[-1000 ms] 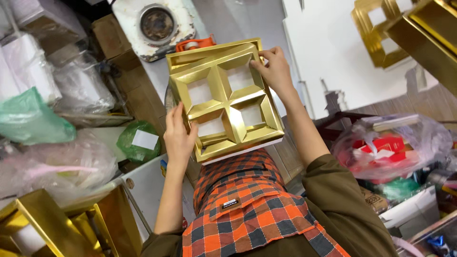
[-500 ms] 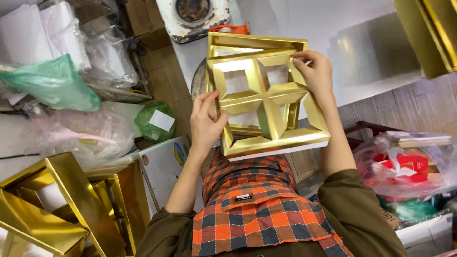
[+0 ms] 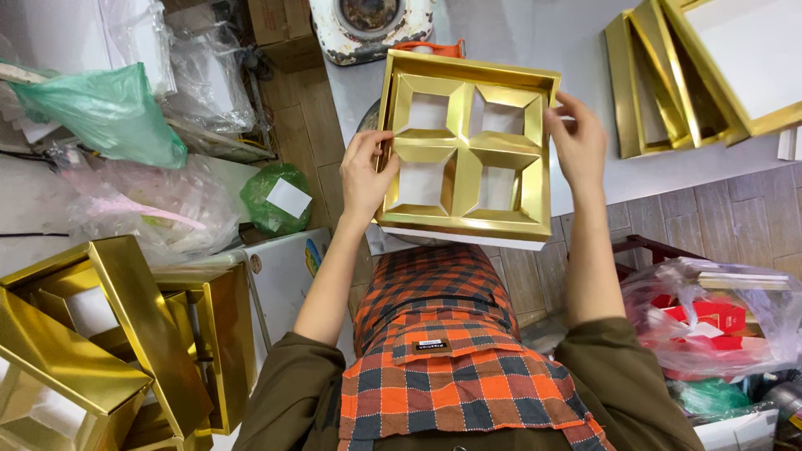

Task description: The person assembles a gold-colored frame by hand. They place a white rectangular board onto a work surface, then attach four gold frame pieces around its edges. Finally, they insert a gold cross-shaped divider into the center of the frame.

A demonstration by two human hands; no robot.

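1. Since the earlier frames, the gold four-compartment box insert [image 3: 464, 150] has turned from a skewed angle to nearly square with the view, and both hands have shifted along its sides.
2. Left hand [image 3: 365, 173]: closed on the left edge of the insert, thumb over the rim, fingers hidden behind it.
3. Right hand [image 3: 578, 142]: pinching the upper right edge, fingertips curled over the rim, palm alongside it.
4. Position of the insert: held in the air between the two hands, above the plaid apron [image 3: 455, 359] and in front of the grey desk [image 3: 568, 42]; it does not appear to rest on the desk.
5. Progress, as judged: the insert appears seated in a gold tray, with a white base edge showing along the bottom; the four windows look formed. Whether it is fully pressed home cannot be told.
6. Surroundings: finished gold boxes [image 3: 109, 334] stacked at lower left, further gold trays [image 3: 685, 75] on the desk at upper right, and plastic bags [image 3: 109, 108] at left.
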